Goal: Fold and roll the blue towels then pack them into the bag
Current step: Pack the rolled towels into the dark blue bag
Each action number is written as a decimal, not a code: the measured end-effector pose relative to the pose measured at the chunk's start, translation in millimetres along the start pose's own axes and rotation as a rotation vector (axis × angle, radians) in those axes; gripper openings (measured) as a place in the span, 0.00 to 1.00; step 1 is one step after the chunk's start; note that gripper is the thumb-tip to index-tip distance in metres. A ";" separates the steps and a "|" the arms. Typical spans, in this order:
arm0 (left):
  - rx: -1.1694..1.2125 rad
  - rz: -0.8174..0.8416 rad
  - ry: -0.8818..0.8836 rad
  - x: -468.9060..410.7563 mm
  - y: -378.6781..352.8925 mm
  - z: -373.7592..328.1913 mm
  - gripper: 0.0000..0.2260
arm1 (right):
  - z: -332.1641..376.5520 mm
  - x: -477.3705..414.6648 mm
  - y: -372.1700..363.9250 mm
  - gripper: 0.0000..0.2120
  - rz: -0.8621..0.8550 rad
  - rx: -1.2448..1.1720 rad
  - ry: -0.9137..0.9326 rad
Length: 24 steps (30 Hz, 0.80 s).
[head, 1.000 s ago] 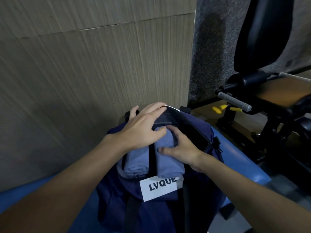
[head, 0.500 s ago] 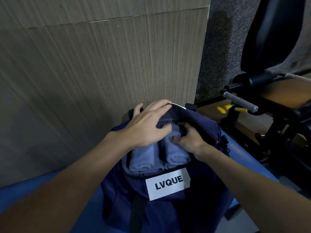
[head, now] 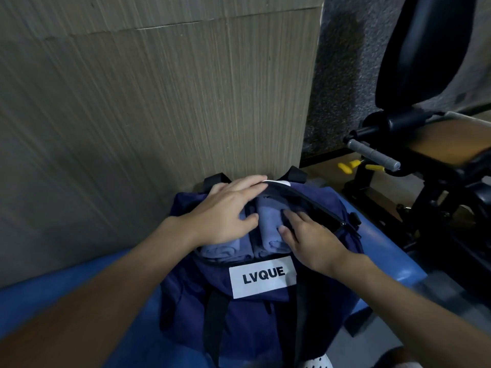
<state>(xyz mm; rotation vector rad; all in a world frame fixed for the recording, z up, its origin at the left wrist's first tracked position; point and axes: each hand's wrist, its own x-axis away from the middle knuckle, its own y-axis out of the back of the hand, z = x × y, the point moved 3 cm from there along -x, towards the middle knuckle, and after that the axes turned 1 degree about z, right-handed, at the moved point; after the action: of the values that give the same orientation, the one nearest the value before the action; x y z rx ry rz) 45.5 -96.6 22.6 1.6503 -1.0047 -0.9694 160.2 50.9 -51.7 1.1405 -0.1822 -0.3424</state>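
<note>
A navy bag [head: 247, 312] with a white "LVQUE" label [head: 263, 277] stands on a blue bench against the wall, its top unzipped. Two rolled light-blue towels lie side by side in the opening: the left roll [head: 220, 251] and the right roll [head: 268, 228]. My left hand [head: 225, 213] lies flat over the left roll, its fingertips reaching the far rim of the opening. My right hand [head: 308, 239] presses on the right roll with straight fingers, its thumb along the roll's side. The far ends of both rolls are hidden under my hands.
A wood-grain wall panel [head: 159, 102] rises right behind the bag. The blue bench [head: 385, 264] ends just right of the bag. A black exercise machine with a grey handle [head: 372, 154] stands at right, yellow pieces [head: 348, 166] on the floor beneath.
Both rolls sit deeper in the bag than one second ago. My right hand has slid from the roll's top to its right side. My left hand stays on the left roll.
</note>
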 end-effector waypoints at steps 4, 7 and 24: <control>0.044 0.038 0.017 10.2 -11.8 -4.6 0.30 | -1.9 15.6 10.6 0.25 -0.025 0.213 -0.010; 0.065 0.085 0.036 21.1 -22.9 -6.3 0.30 | -6.9 29.2 16.3 0.19 -0.030 0.319 0.020; -0.050 -0.052 0.035 32.4 -12.2 -17.5 0.18 | -22.1 57.0 68.5 0.06 -0.210 -0.393 -0.077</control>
<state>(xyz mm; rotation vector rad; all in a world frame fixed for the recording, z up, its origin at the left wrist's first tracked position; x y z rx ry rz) 75.2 -118.4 10.4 1.6536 -0.9118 -0.9891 232.2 75.0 0.0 0.7587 -0.0577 -0.5814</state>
